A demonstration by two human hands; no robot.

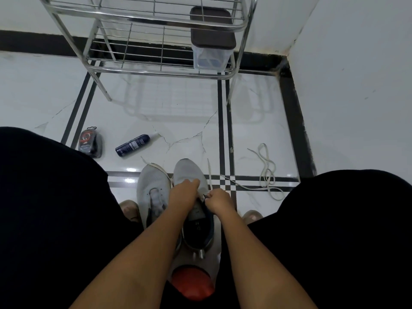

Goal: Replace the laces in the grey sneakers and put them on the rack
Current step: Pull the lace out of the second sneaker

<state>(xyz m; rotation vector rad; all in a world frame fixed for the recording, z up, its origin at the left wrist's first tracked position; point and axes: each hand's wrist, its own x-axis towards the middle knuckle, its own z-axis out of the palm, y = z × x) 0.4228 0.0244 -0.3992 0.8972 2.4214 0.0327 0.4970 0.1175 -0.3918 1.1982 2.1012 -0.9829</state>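
Between the person's knees, on the white tiled floor [189, 121], two grey sneakers stand side by side with their toes pointing away. On the right sneaker [189, 175] both hands are at work: the left hand [182, 191] lies over the upper with its fingers curled down on the lace area, and the right hand [217, 198] is closed in a pinch on a lace [209, 170] at the eyelets, whose free end runs forward along the shoe's right side. Just beside it, touching or nearly so, the left sneaker [152, 186] stands untouched, with a lace end showing near its toe. Well to the right, a loose white lace [266, 172] lies in loops on the floor. Ahead stands a metal wire rack [156, 70]; on its lower shelf, at the right end, sits a clear plastic box with a dark lid [211, 39]. Near the left knee lie a dark spray bottle [133, 144] on its side and, further left, a small packaged item [90, 142] whose label is too blurred to read. Below the sneakers a red rounded thing [191, 284] shows between the forearms.
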